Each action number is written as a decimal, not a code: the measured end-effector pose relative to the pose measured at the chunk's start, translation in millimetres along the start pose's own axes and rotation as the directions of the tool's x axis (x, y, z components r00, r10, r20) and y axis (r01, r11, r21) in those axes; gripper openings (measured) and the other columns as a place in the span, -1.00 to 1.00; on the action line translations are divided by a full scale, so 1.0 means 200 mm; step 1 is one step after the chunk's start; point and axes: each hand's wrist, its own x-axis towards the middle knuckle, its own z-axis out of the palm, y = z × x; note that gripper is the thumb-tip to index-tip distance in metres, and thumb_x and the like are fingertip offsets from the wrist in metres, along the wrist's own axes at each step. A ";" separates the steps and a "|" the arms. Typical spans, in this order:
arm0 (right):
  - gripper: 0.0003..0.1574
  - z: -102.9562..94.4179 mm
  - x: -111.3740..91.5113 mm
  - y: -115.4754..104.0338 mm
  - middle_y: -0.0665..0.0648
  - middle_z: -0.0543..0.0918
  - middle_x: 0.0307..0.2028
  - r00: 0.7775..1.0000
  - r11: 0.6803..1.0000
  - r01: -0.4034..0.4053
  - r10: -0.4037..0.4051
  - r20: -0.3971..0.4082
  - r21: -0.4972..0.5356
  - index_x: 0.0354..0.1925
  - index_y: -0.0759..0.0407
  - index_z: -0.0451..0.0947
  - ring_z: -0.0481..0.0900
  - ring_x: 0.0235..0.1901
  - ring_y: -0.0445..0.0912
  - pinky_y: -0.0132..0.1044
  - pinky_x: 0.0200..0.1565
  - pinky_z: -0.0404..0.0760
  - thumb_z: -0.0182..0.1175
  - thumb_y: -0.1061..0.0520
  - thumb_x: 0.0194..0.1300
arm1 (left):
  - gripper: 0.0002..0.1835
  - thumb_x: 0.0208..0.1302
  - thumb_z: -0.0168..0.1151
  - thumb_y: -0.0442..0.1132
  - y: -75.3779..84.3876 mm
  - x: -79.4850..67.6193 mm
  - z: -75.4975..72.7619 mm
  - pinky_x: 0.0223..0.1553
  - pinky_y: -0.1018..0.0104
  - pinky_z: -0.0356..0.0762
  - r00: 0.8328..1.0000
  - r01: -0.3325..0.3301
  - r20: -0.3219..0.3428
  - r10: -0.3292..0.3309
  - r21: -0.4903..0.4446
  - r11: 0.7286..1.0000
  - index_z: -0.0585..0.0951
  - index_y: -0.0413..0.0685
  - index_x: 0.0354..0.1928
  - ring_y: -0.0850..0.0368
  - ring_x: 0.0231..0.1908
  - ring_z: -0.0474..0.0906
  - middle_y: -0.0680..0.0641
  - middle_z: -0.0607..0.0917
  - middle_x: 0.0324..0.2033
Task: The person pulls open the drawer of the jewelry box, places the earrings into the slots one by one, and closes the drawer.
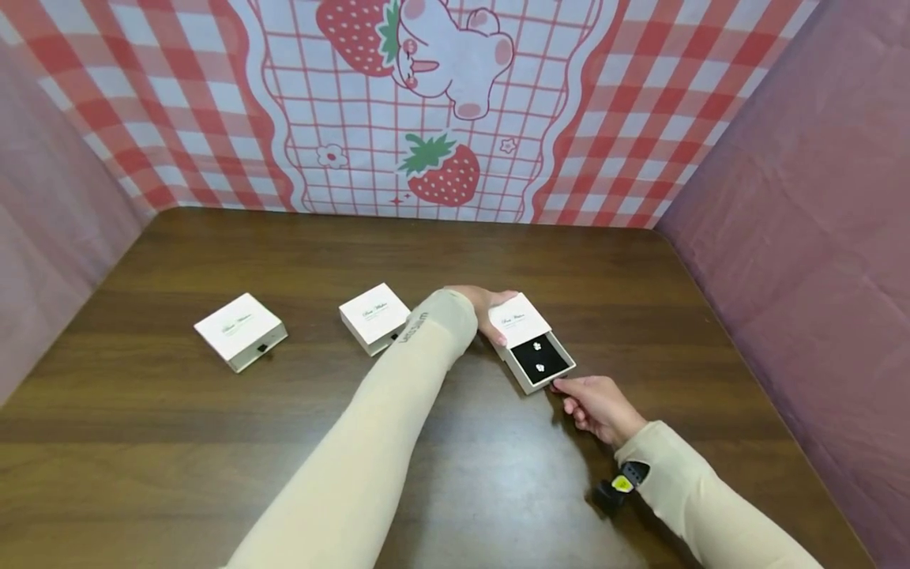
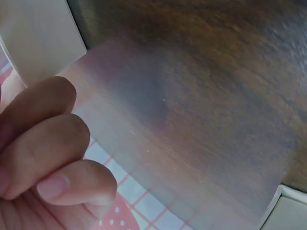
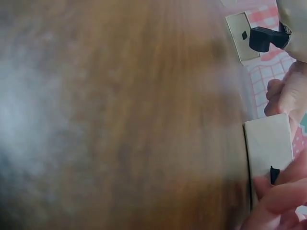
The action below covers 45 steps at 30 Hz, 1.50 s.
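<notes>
A white drawer-style jewelry box [image 1: 520,318] sits right of centre with its drawer [image 1: 528,386] partly out. On the black insert [image 1: 525,355] inside lie two small, pale flower-like pieces [image 1: 537,346], which look like stud earrings. My left hand [image 1: 483,307] grips the box's outer sleeve from its left side; the left wrist view has several curled fingers [image 2: 48,143] beside the box wall [image 2: 43,38]. At the drawer's near edge my right hand [image 1: 600,407] pinches the small black pull tab [image 3: 274,175], partly hidden by the fingers.
Two more white boxes stand on the brown table [image 1: 455,490], both closed: one box [image 1: 374,316] beside my left forearm, another box [image 1: 242,328] farther left. A checked strawberry cloth [image 1: 611,142] hangs behind the table, and pink cloth [image 1: 796,205] borders the right side.
</notes>
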 end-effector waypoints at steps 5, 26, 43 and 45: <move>-0.68 0.00 0.01 -0.01 -0.11 0.38 -0.81 0.998 0.998 0.045 -0.047 -0.049 -0.038 -0.61 0.14 0.45 0.26 -0.82 -0.35 -0.52 -0.71 0.30 0.12 0.23 0.30 | 0.03 0.10 0.34 0.21 -0.01 0.00 0.00 0.21 0.22 0.27 1.000 0.007 -0.015 -0.006 0.078 0.997 -0.05 0.35 0.51 0.11 0.29 0.28 -0.02 0.31 0.38; -0.69 0.00 0.05 -0.02 -0.11 0.38 -0.79 0.999 0.999 0.014 -0.016 -0.050 -0.043 -0.62 0.14 0.45 0.27 -0.82 -0.35 -0.53 -0.71 0.32 0.14 0.25 0.26 | 0.03 -0.05 0.32 0.39 -0.02 0.03 0.05 -0.05 0.13 0.43 0.990 0.071 -0.129 -0.052 0.147 0.987 0.04 0.55 0.46 0.13 0.15 0.43 0.09 0.42 0.30; -0.66 0.03 0.08 -0.05 -0.12 0.37 -0.78 0.999 1.000 0.017 -0.017 -0.031 -0.003 -0.64 0.12 0.43 0.27 -0.81 -0.37 -0.55 -0.71 0.31 0.10 0.28 0.28 | 0.00 -0.02 0.35 0.33 -0.04 0.03 0.07 -0.01 0.12 0.40 0.991 0.048 -0.131 -0.037 0.080 0.996 0.07 0.51 0.47 0.11 0.16 0.42 0.09 0.44 0.29; -0.66 0.03 0.09 -0.06 -0.12 0.37 -0.79 0.999 1.000 0.020 -0.020 -0.030 -0.001 -0.63 0.12 0.42 0.28 -0.81 -0.38 -0.55 -0.71 0.32 0.10 0.28 0.28 | 0.01 -0.02 0.35 0.33 -0.04 0.03 0.07 -0.01 0.14 0.40 0.991 0.048 -0.129 -0.038 0.082 0.995 0.07 0.52 0.47 0.12 0.17 0.41 0.10 0.43 0.30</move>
